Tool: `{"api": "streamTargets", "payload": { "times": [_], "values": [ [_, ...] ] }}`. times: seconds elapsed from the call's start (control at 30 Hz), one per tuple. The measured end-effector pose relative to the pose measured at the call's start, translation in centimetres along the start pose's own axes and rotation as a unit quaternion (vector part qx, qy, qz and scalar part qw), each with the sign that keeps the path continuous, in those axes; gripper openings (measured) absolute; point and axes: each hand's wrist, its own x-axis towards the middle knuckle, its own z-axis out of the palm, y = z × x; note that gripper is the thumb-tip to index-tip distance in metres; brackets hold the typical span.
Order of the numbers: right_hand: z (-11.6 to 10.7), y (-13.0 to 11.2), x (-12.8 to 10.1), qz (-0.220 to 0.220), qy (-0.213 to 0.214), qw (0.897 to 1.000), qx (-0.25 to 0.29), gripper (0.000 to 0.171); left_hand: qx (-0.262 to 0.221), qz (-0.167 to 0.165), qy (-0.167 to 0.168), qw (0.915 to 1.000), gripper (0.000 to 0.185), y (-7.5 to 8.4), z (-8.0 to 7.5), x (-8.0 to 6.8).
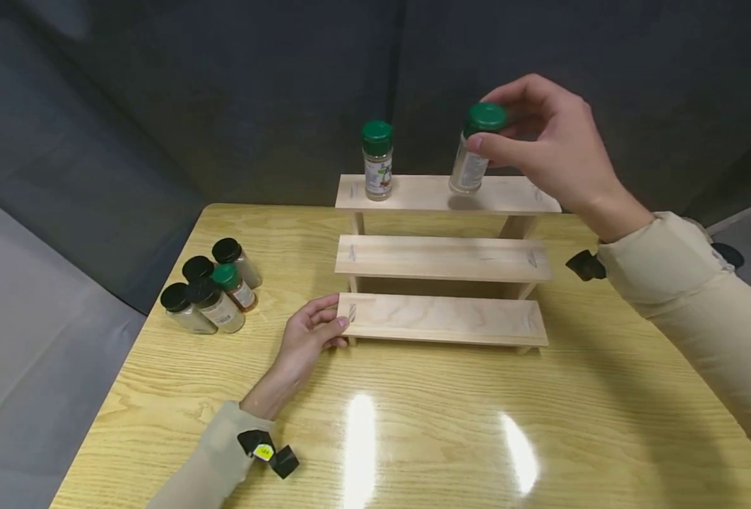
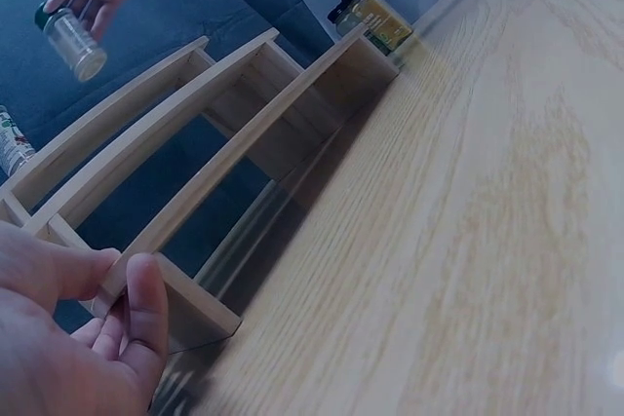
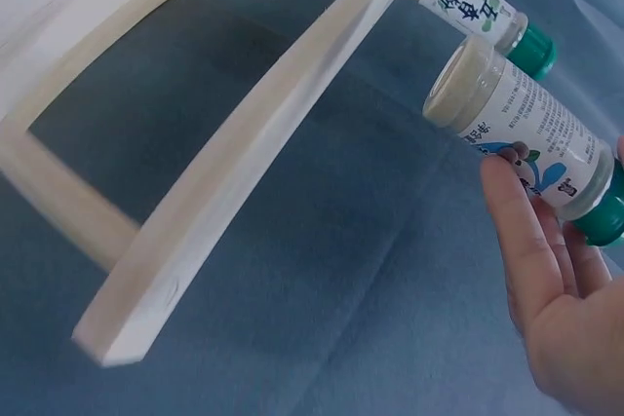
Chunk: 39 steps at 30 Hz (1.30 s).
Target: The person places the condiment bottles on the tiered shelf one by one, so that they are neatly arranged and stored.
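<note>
Three-tier wood rack [image 1: 441, 258]; L hand [image 1: 305, 339] pinches L end of bottom shelf [image 1: 441, 319], prob. to steady it. R hand [image 1: 556, 138] pinches tilted jar [image 1: 469, 172] nr green cap [image 1: 487, 116], just above top shelf [image 1: 420, 192], presumably leaving base free; standing jar [image 1: 378, 166] up there, L.
</note>
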Motion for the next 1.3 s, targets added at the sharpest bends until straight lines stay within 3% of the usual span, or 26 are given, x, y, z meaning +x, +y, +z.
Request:
{"api": "streamTargets", "payload": {
  "times": [0.53,1.3],
  "values": [
    [2.9,0.9,1.6,0.020,-0.022,1.000,0.007,0.040,0.003,-0.005,-0.001,1.0000,0.052,-0.3,0.2,-0.1],
    [3.9,1.4,1.8,0.020,-0.030,0.999,0.002,0.042,-0.001,-0.001,0.003,1.0000,0.051,-0.2,0.4,-0.2]
  ]
}}
